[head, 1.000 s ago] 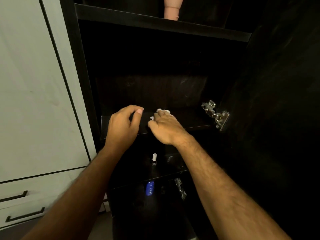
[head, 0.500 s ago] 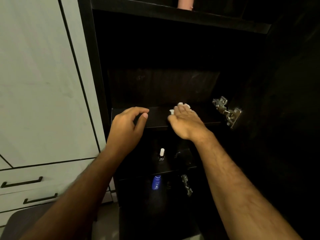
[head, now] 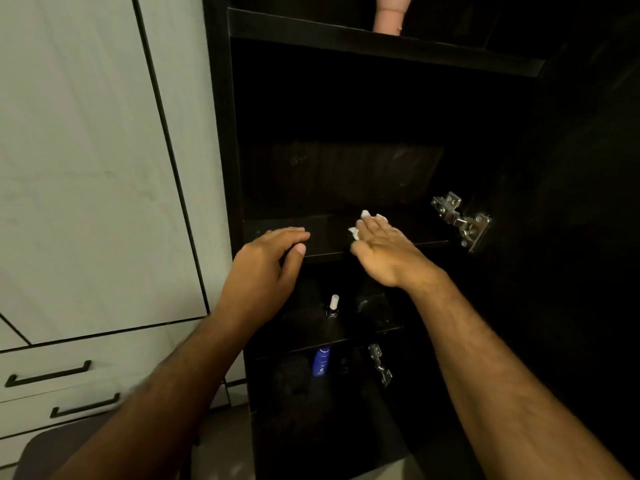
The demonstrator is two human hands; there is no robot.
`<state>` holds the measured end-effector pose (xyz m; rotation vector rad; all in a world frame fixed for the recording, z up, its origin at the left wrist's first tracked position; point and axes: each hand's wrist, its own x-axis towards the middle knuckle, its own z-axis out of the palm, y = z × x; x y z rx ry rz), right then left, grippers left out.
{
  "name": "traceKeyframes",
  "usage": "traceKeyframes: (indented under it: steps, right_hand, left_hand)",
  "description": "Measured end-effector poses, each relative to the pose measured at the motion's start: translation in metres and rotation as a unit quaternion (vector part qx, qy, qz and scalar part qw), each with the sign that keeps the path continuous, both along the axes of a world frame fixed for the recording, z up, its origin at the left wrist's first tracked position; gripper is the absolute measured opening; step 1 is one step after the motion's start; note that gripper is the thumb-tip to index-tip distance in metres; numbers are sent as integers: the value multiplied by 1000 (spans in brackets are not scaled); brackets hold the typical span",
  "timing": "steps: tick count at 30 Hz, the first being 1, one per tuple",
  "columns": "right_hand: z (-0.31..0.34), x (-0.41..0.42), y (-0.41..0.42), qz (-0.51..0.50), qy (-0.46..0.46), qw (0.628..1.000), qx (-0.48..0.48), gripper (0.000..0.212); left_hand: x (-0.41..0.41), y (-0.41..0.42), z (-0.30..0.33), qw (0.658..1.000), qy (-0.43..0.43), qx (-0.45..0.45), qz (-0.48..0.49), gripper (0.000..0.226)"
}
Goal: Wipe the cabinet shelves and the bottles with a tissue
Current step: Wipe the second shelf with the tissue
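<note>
Where the dark shelf [head: 329, 233] lies, right hand [head: 388, 251] flat on tissue [head: 363, 216].

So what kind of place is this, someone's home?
Probably a home: a dark cabinet holding a nail polish bottle and a blue lotion bottle, beside pale drawers.

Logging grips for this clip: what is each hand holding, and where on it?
The right hand presses the tissue flat under its fingers onto the shelf. The left hand holds nothing.
</note>
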<state>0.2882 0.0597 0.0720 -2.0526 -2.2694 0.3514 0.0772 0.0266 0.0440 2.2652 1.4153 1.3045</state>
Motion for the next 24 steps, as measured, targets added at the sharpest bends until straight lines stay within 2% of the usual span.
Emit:
traceKeyframes:
  steps: [3, 6, 9, 13, 15, 19, 21, 24]
  right_hand:
    - [-1, -41, -12, 48, 14, 999, 8, 63]
    - [-5, -45, -42, 85, 40, 996, 2, 64]
    - [-1, -13, -46, 34, 49, 998, 7, 62]
    - [6, -7, -19, -40, 5, 999, -10, 59]
    - [5, -35, -13, -29, 0, 1000, 7, 60]
    - [-5, -80, -40, 63, 28, 997, 23, 63]
    - [-9, -73, -54, 84, 41, 995, 26, 63]
    - [-6, -44, -51, 53, 20, 998, 25, 62]
  left_hand:
    - [-4, -6, 2, 1000, 16, -5, -17, 31]
    - [-12, -11, 3, 999, 26, -5, -29, 32]
    - [-23, -18, 1, 999, 22, 1, -38, 32]
    - [-34, -28, -1, 999, 21, 15, -48, 31]
    - [-35, -32, -1, 998, 12, 15, -55, 34]
    - [-38, -37, 1, 998, 5, 34, -58, 34]
    - [-44, -39, -1, 997, 11, 60, -47, 32]
    - [-56, -38, -6, 993, 46, 106, -10, 34]
